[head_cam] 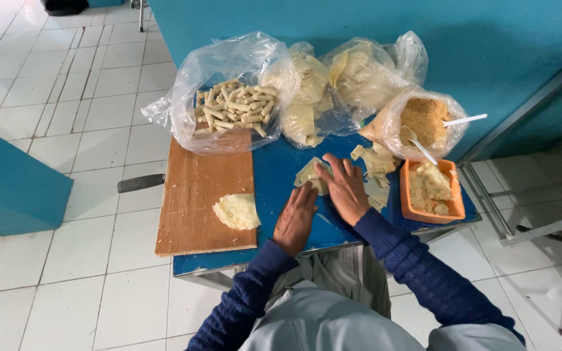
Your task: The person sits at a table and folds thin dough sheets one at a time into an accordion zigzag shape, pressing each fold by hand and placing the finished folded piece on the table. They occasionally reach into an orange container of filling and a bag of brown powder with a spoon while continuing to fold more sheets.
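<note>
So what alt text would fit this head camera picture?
Two hands, the left hand and right hand, press a pale wrapper on a blue table, beside a wooden board and bagged rolls.

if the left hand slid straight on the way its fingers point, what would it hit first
Likely the pale wrapper sheet that the left hand already nearly touches; the right hand rests on it. Beyond lies the bag of folded sheets, though depth is hard to judge.
</note>
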A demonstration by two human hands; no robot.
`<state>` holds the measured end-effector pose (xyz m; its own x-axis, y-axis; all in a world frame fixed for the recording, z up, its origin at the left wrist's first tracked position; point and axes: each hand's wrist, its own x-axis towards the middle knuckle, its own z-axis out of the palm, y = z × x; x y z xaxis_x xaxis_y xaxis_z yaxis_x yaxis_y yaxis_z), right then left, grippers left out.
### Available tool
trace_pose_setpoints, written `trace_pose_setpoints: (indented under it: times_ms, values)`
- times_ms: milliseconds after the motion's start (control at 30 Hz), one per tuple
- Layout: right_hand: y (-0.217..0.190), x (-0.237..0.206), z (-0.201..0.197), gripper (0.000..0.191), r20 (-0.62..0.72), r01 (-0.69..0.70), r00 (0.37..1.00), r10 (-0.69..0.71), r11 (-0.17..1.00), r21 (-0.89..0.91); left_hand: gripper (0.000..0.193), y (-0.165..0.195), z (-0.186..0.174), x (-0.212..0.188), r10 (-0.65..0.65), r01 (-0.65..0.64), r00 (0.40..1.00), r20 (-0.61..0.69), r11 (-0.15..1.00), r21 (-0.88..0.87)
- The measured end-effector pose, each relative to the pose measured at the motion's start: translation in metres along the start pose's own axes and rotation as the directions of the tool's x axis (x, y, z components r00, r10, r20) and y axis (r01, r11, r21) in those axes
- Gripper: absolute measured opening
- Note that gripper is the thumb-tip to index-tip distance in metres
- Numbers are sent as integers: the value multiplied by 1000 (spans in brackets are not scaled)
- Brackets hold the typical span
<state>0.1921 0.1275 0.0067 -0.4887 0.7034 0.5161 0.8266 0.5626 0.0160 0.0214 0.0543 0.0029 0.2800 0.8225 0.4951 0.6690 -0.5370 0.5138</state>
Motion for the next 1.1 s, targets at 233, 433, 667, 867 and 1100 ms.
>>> trace_pose_setpoints:
  times_ms: [233, 433, 667, 867, 1100]
  values:
    - [27, 27, -6, 69, -32, 40, 999, -31, 932, 360, 40, -2, 3, -2, 11, -11, 1000, 1, 999, 47]
    - [11, 27, -8, 49, 45, 10, 999, -23, 958, 287, 38, -4, 5, 0, 42, -42, 999, -2, 997, 59]
    - [32, 74, -13, 40, 300, -418, 909, 291, 652, 633, 37, -1, 1, 3, 50, -49, 998, -23, 997, 63]
    - [10, 151, -59, 51, 65, -75, 996, 56, 208, 975, 34, 3, -3, 4, 9, -9, 1000, -27, 1000, -2]
    - [72, 78, -153, 24, -132, -131, 947, 293, 726, 675, 31, 5, -9, 2, 1, -1, 1000, 4, 1000, 3]
